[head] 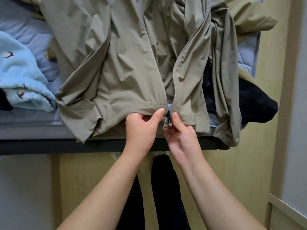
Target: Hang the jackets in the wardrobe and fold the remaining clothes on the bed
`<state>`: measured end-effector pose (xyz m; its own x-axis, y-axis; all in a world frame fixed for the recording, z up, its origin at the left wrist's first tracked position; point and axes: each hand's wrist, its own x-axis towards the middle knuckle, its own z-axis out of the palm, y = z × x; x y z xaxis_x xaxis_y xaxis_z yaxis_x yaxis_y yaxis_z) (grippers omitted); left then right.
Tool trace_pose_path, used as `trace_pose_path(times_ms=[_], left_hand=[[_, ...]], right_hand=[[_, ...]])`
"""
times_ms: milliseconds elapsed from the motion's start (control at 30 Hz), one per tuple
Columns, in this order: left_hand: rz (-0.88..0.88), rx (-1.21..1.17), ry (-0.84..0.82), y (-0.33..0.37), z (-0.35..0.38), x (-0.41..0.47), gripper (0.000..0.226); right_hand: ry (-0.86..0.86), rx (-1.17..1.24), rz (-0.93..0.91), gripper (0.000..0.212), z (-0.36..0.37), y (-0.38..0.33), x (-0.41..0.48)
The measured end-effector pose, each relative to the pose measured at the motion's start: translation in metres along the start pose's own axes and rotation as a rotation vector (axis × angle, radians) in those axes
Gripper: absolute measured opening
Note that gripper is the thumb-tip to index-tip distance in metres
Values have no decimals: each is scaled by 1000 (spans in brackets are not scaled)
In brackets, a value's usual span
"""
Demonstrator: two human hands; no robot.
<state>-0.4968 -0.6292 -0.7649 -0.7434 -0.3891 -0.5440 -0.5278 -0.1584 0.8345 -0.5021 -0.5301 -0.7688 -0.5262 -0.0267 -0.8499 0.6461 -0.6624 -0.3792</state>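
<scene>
Item: khaki jacket (129,63), lying front-up across the bed (33,128), hem at the near edge of the mattress, front open, the two zip tapes spread apart above and meeting only at the hem. Left hand (141,128): thumb and fingers pinched on the hem just left of the zip foot. Right hand (181,138): thumb and fingers closed on the right-hand tape end, against the zip slider (167,121); whether the pin is already seated in the slider cannot be told. Step in hand, as judged: starting the zip so the jacket hangs closed. Handling notes: keep both hem ends level and taut; feed the pin fully down into the slider before any pull; hold the foot of the zip down with the left hand while the right draws the slider up along the tapes; thin, creased cloth beside the teeth is likely to snag, so smooth it clear first. Adjacent: pale blue fleece (21,77) to the left, apart from the jacket; dark garment (255,103) under its right side, both probably awaiting folding.
</scene>
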Motion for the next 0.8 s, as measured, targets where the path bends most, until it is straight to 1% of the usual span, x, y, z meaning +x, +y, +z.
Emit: trace_pose_path(times_ms=[67, 133, 200, 300, 400, 433, 467, 533, 600, 700, 800], left_hand=[[11, 85, 12, -1, -2, 1, 7], [33, 169, 13, -2, -3, 2, 15], [71, 238, 20, -2, -4, 3, 23], [134, 325, 48, -2, -5, 1, 29], [111, 345, 50, -3, -2, -3, 32], [87, 354, 44, -3, 0, -4, 35], [64, 376, 34, -4, 3, -5, 37], [34, 438, -6, -5, 5, -5, 41], [32, 511, -72, -7, 4, -1, 45], [84, 592, -178, -8, -3, 2, 50], [179, 627, -238, -10, -10, 2, 45]], right_hand=[[26, 4, -16, 6, 2, 2, -1], [52, 20, -21, 2, 4, 4, -3], [73, 34, -27, 7, 6, 6, -4], [112, 16, -50, 3, 7, 7, -5], [125, 22, -67, 3, 8, 8, -7], [133, 25, -69, 9, 8, 9, -8], [143, 29, -69, 14, 8, 9, -8], [180, 39, -71, 17, 7, 9, -9], [204, 29, -67, 22, 6, 9, -10], [230, 5, -74, 32, 4, 8, -11], [256, 80, -94, 25, 4, 6, -7]])
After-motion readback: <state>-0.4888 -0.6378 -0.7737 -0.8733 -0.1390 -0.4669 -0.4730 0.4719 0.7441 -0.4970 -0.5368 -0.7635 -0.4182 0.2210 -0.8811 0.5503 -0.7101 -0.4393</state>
